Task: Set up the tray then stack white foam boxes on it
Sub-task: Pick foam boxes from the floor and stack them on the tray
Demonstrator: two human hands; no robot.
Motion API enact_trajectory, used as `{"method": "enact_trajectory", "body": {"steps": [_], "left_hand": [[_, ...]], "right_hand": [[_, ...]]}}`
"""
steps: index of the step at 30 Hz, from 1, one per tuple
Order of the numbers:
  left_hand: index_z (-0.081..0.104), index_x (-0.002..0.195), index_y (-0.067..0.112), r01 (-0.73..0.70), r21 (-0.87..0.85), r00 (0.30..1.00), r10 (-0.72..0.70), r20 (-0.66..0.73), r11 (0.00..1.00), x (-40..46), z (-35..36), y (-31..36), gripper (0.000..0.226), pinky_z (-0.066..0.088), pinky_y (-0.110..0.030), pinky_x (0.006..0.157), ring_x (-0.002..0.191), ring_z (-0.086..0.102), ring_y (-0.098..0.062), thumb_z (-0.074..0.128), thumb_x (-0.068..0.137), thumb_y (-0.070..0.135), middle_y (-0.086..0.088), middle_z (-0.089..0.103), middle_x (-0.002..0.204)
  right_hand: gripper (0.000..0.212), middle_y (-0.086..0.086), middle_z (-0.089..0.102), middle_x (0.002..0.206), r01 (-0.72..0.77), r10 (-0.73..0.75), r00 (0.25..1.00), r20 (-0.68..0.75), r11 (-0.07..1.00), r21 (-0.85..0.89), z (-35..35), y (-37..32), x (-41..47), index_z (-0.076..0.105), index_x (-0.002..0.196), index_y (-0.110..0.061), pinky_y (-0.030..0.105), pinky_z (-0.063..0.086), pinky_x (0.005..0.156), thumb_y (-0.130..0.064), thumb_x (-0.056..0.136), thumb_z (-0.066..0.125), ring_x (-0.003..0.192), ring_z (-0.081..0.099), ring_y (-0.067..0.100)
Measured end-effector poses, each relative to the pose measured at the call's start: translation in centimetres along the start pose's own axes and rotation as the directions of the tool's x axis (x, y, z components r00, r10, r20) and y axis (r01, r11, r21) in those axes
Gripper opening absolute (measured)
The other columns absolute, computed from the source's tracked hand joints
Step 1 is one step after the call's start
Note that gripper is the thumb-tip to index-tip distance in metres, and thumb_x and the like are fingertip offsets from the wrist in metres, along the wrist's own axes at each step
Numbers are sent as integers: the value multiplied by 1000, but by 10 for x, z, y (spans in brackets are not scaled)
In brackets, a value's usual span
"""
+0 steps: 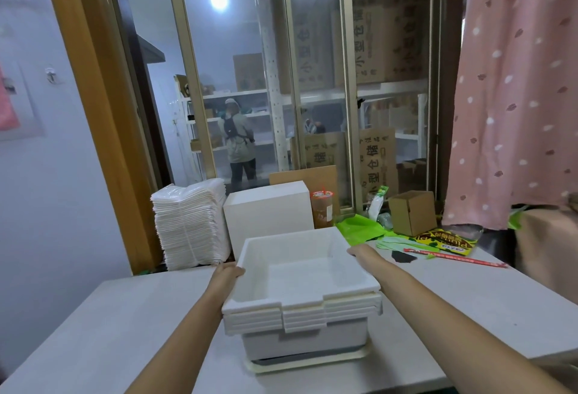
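Forearms frame lower centre: left hand (226,273) and right hand (359,251) grip top foam box (300,271) walls (fingers partly hidden). Nested stack on tray (308,362), mid tabletop (109,331). Lower level, seat rims squarely.

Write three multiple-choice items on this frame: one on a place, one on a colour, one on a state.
1. Where does the foam box stack stand?
A. on the tray
B. on the floor
C. on the cardboard box

2. What colour is the curtain?
A. blue
B. pink
C. grey

3. What state is the top box in?
A. lidded
B. crushed
C. open and empty

Answers:
1 A, the tray's rim shows under the stack.
2 B, pink cloth with spots hangs at right.
3 C, its bare inside shows, with the left hand and right hand at its sides.
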State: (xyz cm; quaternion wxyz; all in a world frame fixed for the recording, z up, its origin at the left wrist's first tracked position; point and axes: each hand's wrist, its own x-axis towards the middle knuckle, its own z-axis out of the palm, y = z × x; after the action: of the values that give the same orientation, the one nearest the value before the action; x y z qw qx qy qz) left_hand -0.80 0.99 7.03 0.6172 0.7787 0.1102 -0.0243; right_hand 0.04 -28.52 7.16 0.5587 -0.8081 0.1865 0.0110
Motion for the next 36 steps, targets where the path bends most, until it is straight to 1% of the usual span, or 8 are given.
{"method": "enact_trajectory", "body": {"steps": [6, 13, 19, 21, 23, 28, 33, 36], "left_hand": [[57, 122, -3, 7, -20, 999, -5, 52, 1000, 11, -4, -7, 34, 46, -27, 57, 74, 63, -28, 52, 89, 3, -19, 63, 103], [54, 125, -4, 28, -47, 996, -24, 90, 998, -1, -7, -4, 31, 47, -29, 58, 75, 61, -25, 47, 96, 5, -15, 62, 100], [52, 129, 0, -9, 41, 998, 7, 65, 999, -16, 0, 3, 32, 45, -26, 59, 76, 58, -23, 45, 99, 10, -9, 60, 95], [50, 133, 2, -16, 77, 997, 10, 74, 997, -19, 1, 3, 36, 48, -30, 72, 87, 58, -24, 41, 101, 16, -12, 61, 107], [51, 132, 7, -12, 106, 998, 6, 64, 994, -22, -2, 4, 37, 48, -33, 79, 97, 56, -24, 37, 101, 24, -12, 59, 124], [47, 134, 11, -80, 23, 985, 82, -150, 997, -19, -57, 11, 42, 44, -35, 91, 113, 53, -24, 36, 99, 30, -8, 52, 131], [59, 104, 15, -142, 179, 868, 210, -450, 973, -39, -177, -19, 30, 46, -41, 95, 110, 57, -34, 38, 89, 31, -14, 62, 117], [58, 94, 15, -79, 205, 784, 188, -591, 976, -69, -247, -55, 24, 45, -36, 83, 103, 59, -34, 40, 88, 30, -16, 62, 105]], "right_hand": [[50, 18, 34, 151, -58, 57, 998, 30, 997, 47, 2, 9, -1, 33, 145, 3, 35, 29, 110, -20, 101, 43, 139, 35, 31], [40, 25, 41, 145, 16, -12, 1000, 23, 989, -148, 5, 1, -1, 41, 137, 9, 40, 34, 109, -6, 100, 37, 133, 41, 37], [37, 18, 54, 120, 95, -94, 995, 21, 941, -325, 1, 4, -9, 52, 125, 5, 34, 42, 86, -18, 100, 37, 116, 53, 34], [34, 17, 54, 106, 89, -99, 995, -3, 908, -410, -1, 7, -14, 56, 106, 0, 33, 38, 76, -27, 98, 38, 110, 56, 34], [40, 18, 56, 119, 86, -152, 984, -98, 869, -488, -3, 7, -23, 55, 115, -6, 35, 40, 80, -36, 97, 36, 115, 55, 35], [64, 17, 54, 132, 193, -289, 931, -222, 908, -373, 11, -21, -48, 44, 134, -9, 38, 43, 89, -56, 92, 34, 118, 53, 36], [48, 9, 57, 105, 457, -518, 852, -72, 805, -378, 85, -65, -93, 54, 109, -10, 34, 37, 73, -53, 91, 43, 96, 54, 28], [47, -1, 57, 103, 648, -647, 754, 115, 704, -291, 159, -92, -136, 55, 111, -13, 30, 39, 73, -54, 87, 55, 91, 51, 17]]}}
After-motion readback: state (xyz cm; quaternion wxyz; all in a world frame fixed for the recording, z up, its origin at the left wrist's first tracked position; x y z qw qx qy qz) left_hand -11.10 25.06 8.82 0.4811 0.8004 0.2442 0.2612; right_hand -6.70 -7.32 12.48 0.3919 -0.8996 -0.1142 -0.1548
